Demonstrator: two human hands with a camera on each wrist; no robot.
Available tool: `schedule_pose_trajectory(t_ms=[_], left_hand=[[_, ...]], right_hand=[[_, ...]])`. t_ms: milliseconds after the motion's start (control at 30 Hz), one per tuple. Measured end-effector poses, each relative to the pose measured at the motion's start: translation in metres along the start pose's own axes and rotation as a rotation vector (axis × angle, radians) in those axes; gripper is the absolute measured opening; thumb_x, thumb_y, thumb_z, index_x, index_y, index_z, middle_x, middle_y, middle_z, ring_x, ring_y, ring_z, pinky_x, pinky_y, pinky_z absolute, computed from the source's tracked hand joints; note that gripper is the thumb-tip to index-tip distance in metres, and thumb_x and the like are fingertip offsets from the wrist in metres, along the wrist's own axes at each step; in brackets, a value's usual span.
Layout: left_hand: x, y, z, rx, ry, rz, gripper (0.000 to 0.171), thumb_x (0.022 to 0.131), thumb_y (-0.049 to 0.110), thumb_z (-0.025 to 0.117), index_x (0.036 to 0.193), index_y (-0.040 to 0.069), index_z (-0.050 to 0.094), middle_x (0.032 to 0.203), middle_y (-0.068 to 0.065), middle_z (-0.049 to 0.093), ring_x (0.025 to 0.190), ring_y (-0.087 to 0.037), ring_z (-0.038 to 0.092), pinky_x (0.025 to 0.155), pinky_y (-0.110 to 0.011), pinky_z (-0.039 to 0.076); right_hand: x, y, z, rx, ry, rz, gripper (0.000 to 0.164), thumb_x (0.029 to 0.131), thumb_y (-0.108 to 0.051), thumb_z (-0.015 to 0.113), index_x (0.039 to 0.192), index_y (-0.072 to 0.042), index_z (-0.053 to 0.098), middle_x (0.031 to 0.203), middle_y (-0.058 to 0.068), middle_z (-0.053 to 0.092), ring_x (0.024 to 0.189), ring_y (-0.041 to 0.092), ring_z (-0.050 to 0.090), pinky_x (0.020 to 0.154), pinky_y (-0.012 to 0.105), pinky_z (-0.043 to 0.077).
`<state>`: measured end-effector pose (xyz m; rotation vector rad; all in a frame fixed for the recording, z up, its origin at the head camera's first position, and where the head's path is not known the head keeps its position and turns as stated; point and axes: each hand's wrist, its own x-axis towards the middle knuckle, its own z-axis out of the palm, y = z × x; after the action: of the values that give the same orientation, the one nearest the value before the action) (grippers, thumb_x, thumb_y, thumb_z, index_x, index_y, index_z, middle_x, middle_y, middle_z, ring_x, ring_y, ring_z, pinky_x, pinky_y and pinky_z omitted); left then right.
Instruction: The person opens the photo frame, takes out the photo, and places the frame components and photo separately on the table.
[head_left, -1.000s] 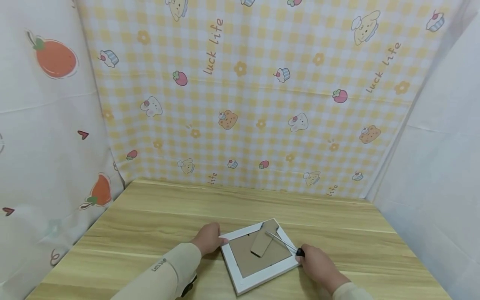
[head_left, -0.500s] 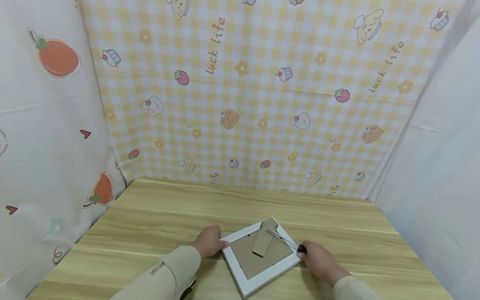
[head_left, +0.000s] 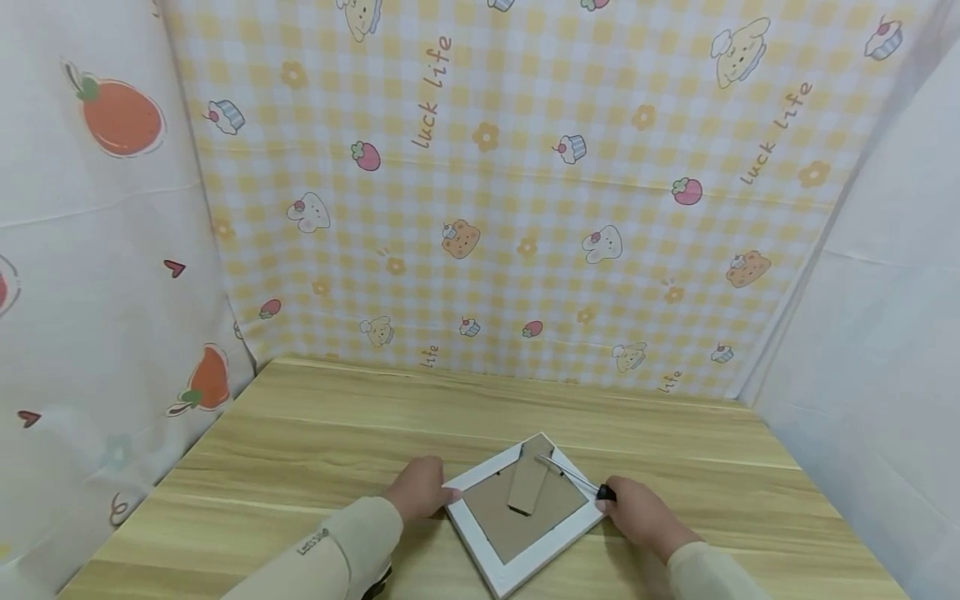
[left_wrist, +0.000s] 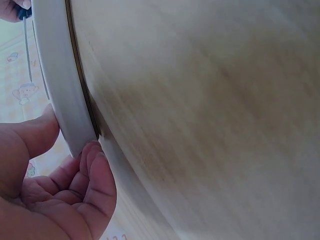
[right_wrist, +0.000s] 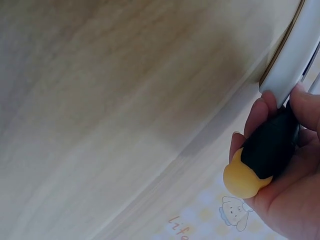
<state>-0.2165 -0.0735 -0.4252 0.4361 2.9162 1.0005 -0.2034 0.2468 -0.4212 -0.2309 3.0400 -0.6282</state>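
A white picture frame (head_left: 471,536) is held back side up just over the table, turned cornerwise to me. Its brown backing board (head_left: 487,510) carries a flat stand leg (head_left: 527,487), which lies folded against it. My left hand (head_left: 418,490) pinches the left corner, thumb on top and fingers curled below; the left wrist view shows this grip on the frame edge (left_wrist: 57,70). At the right corner, my right hand (head_left: 637,510) grips the frame together with a screwdriver. The screwdriver's black and yellow handle (right_wrist: 270,145) lies in the palm, and its metal shaft (head_left: 567,475) reaches over the backing.
The wood-grain table (head_left: 337,417) extends around the frame. Behind it hangs a yellow checked cloth (head_left: 495,192) with printed cartoons. White cloth walls stand at the left (head_left: 97,250) and right (head_left: 885,333).
The picture frame has turned slightly counterclockwise: its near corner has swung right and its right corner has risen in view. Both hands keep their grip, and the screwdriver stays in my right hand.
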Motion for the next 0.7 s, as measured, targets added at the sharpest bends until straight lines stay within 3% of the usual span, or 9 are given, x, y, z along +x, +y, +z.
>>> schedule_pose_trajectory(t_ms=[333, 700], left_hand=[[-0.007, 0.005, -0.001, 0.015, -0.008, -0.007, 0.038, 0.081, 0.015, 0.076, 0.062, 0.005, 0.045, 0.057, 0.0, 0.039, 0.053, -0.013, 0.036, 0.05, -0.027, 0.032], [-0.011, 0.006, 0.0, 0.034, -0.019, -0.011, 0.036, 0.081, 0.019, 0.076, 0.066, 0.004, 0.047, 0.06, -0.002, 0.044, 0.055, -0.015, 0.04, 0.054, -0.03, 0.038]], right_hand=[[0.007, 0.0, -0.002, -0.014, -0.002, -0.017, 0.012, 0.087, -0.01, 0.067, 0.084, -0.002, 0.059, 0.075, 0.003, 0.058, 0.072, 0.017, 0.052, 0.07, 0.041, 0.047], [0.015, 0.007, -0.003, 0.016, -0.031, -0.011, 0.009, 0.088, -0.009, 0.066, 0.087, -0.002, 0.06, 0.078, 0.003, 0.058, 0.074, 0.017, 0.051, 0.071, 0.04, 0.046]])
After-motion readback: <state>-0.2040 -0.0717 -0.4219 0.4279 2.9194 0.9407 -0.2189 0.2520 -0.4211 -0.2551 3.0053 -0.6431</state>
